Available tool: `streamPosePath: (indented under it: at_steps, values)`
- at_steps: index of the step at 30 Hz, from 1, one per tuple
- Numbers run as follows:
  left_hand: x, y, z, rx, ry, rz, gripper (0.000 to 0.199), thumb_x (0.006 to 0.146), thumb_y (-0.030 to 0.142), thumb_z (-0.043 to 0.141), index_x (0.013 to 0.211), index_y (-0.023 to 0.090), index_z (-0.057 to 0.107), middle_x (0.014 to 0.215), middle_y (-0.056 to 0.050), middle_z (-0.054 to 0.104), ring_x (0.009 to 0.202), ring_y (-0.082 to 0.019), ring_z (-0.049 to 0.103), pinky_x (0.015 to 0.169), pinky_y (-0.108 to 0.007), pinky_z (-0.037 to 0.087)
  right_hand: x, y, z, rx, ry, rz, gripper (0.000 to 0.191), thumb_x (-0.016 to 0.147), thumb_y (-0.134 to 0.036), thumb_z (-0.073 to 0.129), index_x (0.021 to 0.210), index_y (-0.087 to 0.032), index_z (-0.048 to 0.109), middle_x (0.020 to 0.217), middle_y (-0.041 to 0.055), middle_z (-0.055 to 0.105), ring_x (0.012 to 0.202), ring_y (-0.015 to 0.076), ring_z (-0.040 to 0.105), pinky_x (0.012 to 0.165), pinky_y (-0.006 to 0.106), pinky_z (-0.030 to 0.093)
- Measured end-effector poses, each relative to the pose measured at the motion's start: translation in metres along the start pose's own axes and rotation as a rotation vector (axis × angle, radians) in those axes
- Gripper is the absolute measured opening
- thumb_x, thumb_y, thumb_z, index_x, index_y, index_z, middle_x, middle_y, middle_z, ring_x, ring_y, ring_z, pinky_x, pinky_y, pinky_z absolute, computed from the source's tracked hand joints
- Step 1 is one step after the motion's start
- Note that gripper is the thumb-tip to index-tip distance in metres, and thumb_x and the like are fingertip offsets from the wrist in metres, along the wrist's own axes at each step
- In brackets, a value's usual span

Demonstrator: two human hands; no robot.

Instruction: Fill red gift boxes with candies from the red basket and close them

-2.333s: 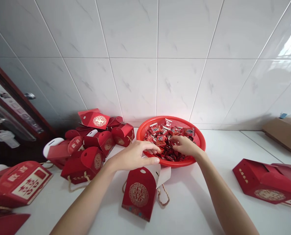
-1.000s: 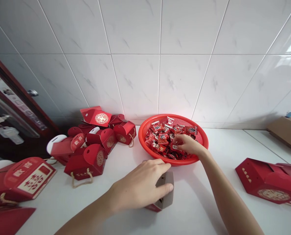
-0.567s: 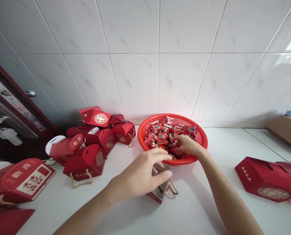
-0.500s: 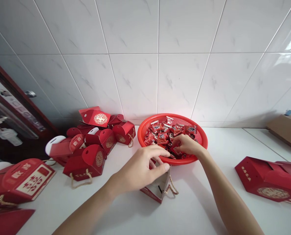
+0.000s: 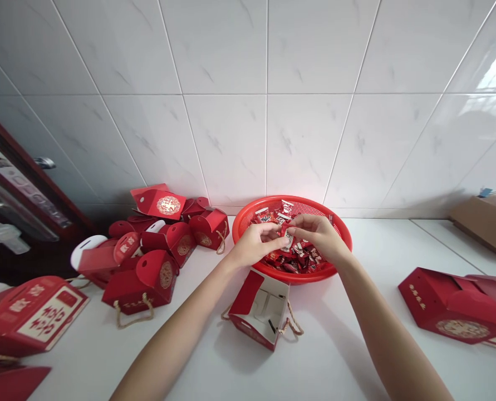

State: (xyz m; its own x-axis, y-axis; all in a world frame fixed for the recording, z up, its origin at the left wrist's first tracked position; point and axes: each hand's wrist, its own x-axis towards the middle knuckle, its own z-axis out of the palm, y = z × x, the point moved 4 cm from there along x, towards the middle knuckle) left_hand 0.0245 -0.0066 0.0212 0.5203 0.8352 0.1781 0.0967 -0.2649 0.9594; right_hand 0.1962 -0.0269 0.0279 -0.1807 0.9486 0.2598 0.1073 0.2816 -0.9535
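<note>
A red oval basket (image 5: 346, 245) against the tiled wall holds many red-wrapped candies (image 5: 301, 259). Over it, my left hand (image 5: 258, 242) and my right hand (image 5: 317, 234) meet with fingers closed on a red and white candy packet (image 5: 288, 238) between them. In front of the basket stands an open red box (image 5: 254, 331) with a white inside and rope handles. Its flap is up, and a small dark item lies inside it.
Several closed red gift boxes (image 5: 141, 284) with rope handles cluster on the left of the white counter (image 5: 314, 362). Another red box (image 5: 452, 306) lies at the right. Behind it is a brown cardboard box (image 5: 481, 225). Keys hang at the far left.
My left hand has moved from above the open box up over the basket, uncovering the box. My right hand has lifted out of the candies, and both hands now meet at a packet.
</note>
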Motion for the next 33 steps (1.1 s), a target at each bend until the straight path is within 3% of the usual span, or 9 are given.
streamPosePath:
  at_steps: [3, 6, 8, 14, 19, 23, 28, 31, 33]
  values:
    - [0.003, -0.002, 0.001, -0.056, 0.034, -0.004, 0.024, 0.07, 0.035, 0.084, 0.084, 0.017, 0.076, 0.076, -0.003, 0.073, 0.075, -0.019, 0.068, 0.074, -0.031, 0.055, 0.002, 0.003, -0.003, -0.088, 0.011, 0.013, 0.027, 0.087, -0.045, 0.067, 0.095, -0.019, 0.07, 0.087, 0.0047, 0.074, 0.081, 0.0206, 0.072, 0.078, 0.036, 0.058]
    - [0.004, -0.005, -0.005, -0.209, 0.151, -0.058, 0.028, 0.067, 0.033, 0.085, 0.088, 0.018, 0.075, 0.084, -0.004, 0.075, 0.078, -0.019, 0.069, 0.073, -0.032, 0.057, 0.005, 0.013, -0.01, -0.524, 0.005, 0.093, 0.016, 0.094, -0.029, 0.054, 0.096, -0.02, 0.068, 0.098, 0.006, 0.075, 0.092, 0.0207, 0.072, 0.083, 0.034, 0.056]
    - [0.004, -0.007, -0.008, -0.306, 0.199, -0.101, 0.031, 0.062, 0.033, 0.087, 0.087, 0.018, 0.075, 0.084, -0.003, 0.075, 0.076, -0.019, 0.068, 0.071, -0.032, 0.057, 0.005, 0.022, -0.013, -0.753, -0.054, 0.17, 0.009, 0.087, -0.018, 0.06, 0.09, -0.019, 0.069, 0.097, 0.0066, 0.076, 0.093, 0.0226, 0.071, 0.082, 0.033, 0.054]
    - [0.004, -0.007, -0.01, -0.399, 0.23, -0.153, 0.03, 0.057, 0.03, 0.088, 0.08, 0.017, 0.073, 0.081, -0.002, 0.073, 0.072, -0.016, 0.066, 0.067, -0.029, 0.057, 0.001, 0.037, -0.008, -1.001, -0.196, 0.304, 0.036, 0.065, -0.005, 0.076, 0.099, -0.018, 0.073, 0.112, 0.0134, 0.074, 0.109, 0.0337, 0.066, 0.081, 0.034, 0.049]
    - [0.004, -0.007, -0.007, -0.42, 0.194, -0.167, 0.03, 0.059, 0.03, 0.086, 0.081, 0.017, 0.071, 0.081, -0.001, 0.072, 0.072, -0.015, 0.066, 0.066, -0.027, 0.058, 0.001, 0.037, -0.003, -1.096, -0.167, 0.316, 0.02, 0.075, -0.001, 0.062, 0.085, -0.017, 0.07, 0.106, 0.0149, 0.073, 0.106, 0.032, 0.065, 0.075, 0.032, 0.044]
    - [0.004, -0.008, -0.007, -0.412, 0.186, -0.171, 0.032, 0.06, 0.029, 0.086, 0.085, 0.017, 0.071, 0.083, -0.001, 0.072, 0.074, -0.016, 0.067, 0.067, -0.028, 0.058, 0.003, 0.033, -0.009, -1.021, -0.053, 0.272, 0.017, 0.081, -0.006, 0.057, 0.074, -0.019, 0.064, 0.09, 0.0104, 0.073, 0.093, 0.0282, 0.068, 0.068, 0.031, 0.043]
    - [0.002, -0.01, -0.01, -0.371, 0.239, -0.18, 0.044, 0.061, 0.027, 0.087, 0.1, 0.02, 0.068, 0.081, -0.001, 0.071, 0.072, -0.017, 0.068, 0.067, -0.03, 0.059, 0.004, 0.025, -0.023, -0.76, 0.115, 0.221, 0.019, 0.097, -0.027, 0.046, 0.089, -0.021, 0.062, 0.076, 0.0038, 0.072, 0.064, 0.0199, 0.069, 0.056, 0.029, 0.048]
    - [0.001, -0.011, -0.011, -0.341, 0.258, -0.154, 0.052, 0.063, 0.026, 0.086, 0.111, 0.023, 0.067, 0.082, 0.0, 0.07, 0.074, -0.018, 0.069, 0.065, -0.029, 0.058, 0.002, 0.024, -0.029, -0.404, 0.194, 0.173, 0.022, 0.092, -0.041, 0.058, 0.091, -0.02, 0.064, 0.075, 0.0043, 0.073, 0.054, 0.0186, 0.068, 0.051, 0.031, 0.053]
    - [0.001, -0.011, -0.011, -0.302, 0.245, -0.126, 0.041, 0.064, 0.027, 0.086, 0.103, 0.021, 0.072, 0.081, -0.001, 0.069, 0.075, -0.018, 0.068, 0.065, -0.029, 0.058, 0.002, 0.023, -0.031, -0.105, 0.238, 0.129, 0.028, 0.08, -0.046, 0.075, 0.087, -0.02, 0.067, 0.079, 0.0052, 0.075, 0.059, 0.0203, 0.071, 0.057, 0.033, 0.058]
